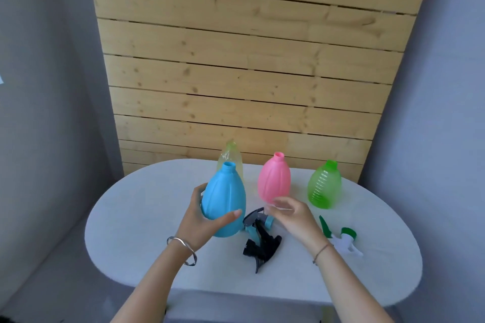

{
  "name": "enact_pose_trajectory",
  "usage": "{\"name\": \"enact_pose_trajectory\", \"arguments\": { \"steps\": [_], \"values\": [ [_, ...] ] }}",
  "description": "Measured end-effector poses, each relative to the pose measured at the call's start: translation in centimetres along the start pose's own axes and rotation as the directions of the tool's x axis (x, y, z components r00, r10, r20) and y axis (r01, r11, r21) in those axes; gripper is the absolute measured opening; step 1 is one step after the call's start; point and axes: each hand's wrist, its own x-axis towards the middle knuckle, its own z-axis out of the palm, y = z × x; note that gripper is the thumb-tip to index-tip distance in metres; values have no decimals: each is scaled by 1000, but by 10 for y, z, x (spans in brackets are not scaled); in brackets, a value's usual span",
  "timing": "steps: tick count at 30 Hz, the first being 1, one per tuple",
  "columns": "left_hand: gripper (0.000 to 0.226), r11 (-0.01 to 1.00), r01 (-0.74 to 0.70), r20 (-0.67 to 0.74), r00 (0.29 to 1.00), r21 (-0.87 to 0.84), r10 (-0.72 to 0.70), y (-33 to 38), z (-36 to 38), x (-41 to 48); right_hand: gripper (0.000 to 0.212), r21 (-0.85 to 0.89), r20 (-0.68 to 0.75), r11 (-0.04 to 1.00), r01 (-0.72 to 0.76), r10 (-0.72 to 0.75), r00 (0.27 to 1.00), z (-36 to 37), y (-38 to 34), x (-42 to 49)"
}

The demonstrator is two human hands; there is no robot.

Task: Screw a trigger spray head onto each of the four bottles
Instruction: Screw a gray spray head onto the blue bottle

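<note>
The left hand [203, 215] is wrapped around the lower part of the blue bottle [224, 199], thumb in front and fingers behind. The bottle is just left of the middle of the frame, standing upright. I cannot tell if it rests on the table or is lifted a little. Its top is open, with no spray head on it.

The right hand [294, 215] is near the middle of the frame, with its fingers spread apart and holding nothing. It hovers just above a blue spray head [258, 220] that lies on the table [126, 217]. A black spray head [262, 245] lies on its side right below that one, touching it. How many spray heads are in this dark pile is hard to tell.

A white and green spray head [341, 237] lies to the right of the right hand, toward the lower right.

Three more bottles stand upright on the table with open tops. The pink bottle [274, 178] is just above the right hand. The green bottle [325, 185] is to the right of it. The yellow bottle [231, 157] is see-through and stands behind the blue one.

The table is white with round ends. Behind it is a wall of light wood boards [249, 47], with gray walls on both sides.

A silver bracelet [183, 249] is on the left wrist, and a thin band [321, 252] is on the right wrist.
</note>
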Motion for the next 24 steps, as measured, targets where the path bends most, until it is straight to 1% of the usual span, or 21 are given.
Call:
{"name": "enact_pose_trajectory", "arguments": {
  "steps": [2,5,7,8,11,14,15,17,19,22,24],
  "values": [
    [84,1000,12,0,1000,10,-12,-4,-1,4,48,-24,-24,999,-24,23,999,1,10,8],
    [82,1000,2,9,1000,3,-2,-5,-2,9,50,-108,-30,993,-51,48,998,7,20,20],
    [87,1000,-15,13,1000,15,15,-5,-2,9,50,-174,-35,983,-53,48,998,9,24,27],
    [89,1000,-20,14,1000,20,20,-4,-2,10,46,-222,-32,974,-50,44,998,10,25,29],
    [92,999,-27,18,999,25,26,-4,-2,11,23,-390,-17,921,-6,0,1000,14,28,34],
    [93,999,-30,15,999,18,29,-3,-4,13,23,-438,-19,899,2,-11,1000,15,30,35],
    [94,999,-30,15,999,14,30,-2,-4,14,22,-436,-13,900,12,-20,1000,14,30,35],
    [95,999,-31,14,999,12,31,-2,-4,14,21,-377,-38,926,38,-56,998,14,27,33],
    [95,999,-34,15,999,11,34,-2,-2,14,21,-300,-119,951,79,-120,986,11,22,32],
    [96,999,-35,24,999,4,35,-3,0,14,19,-210,-223,961,179,-225,949,4,11,32],
    [96,999,-34,23,999,10,34,-3,1,13,13,-98,-284,973,210,-229,931,-2,3,31]
  ]
}}
